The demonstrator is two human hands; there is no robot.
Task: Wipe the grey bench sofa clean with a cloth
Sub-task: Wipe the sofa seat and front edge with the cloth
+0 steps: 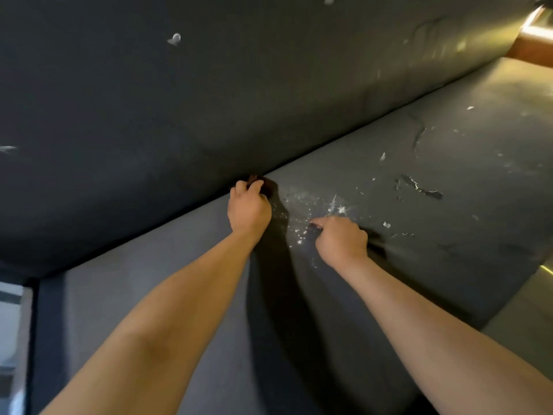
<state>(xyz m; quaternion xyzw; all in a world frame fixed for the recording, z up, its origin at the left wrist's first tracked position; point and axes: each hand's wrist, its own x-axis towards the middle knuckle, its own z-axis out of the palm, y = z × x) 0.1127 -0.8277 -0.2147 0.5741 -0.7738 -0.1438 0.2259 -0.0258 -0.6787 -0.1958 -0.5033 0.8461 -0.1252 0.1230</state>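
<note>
I take the crease [344, 145] between the backrest [209, 85] and the seat [179, 295] of the grey bench sofa as my landmark; it climbs from lower left to upper right. My left hand [248, 208] sits right at the crease, knuckles up, arm nearly straight, with its fingers curled round a dark wad that I judge to be the cloth [264, 187], pushed into the crease. The white specks [302, 211] lie just to the right of that grip, on the seat side of the crease, so the stroke should run rightward along it. My right hand [341, 242] rests beyond the specks and further from the crease. It is fisted, with one digit pointing back at them. I cannot tell whether it holds anything. Wet smears [419, 187] follow further right.
</note>
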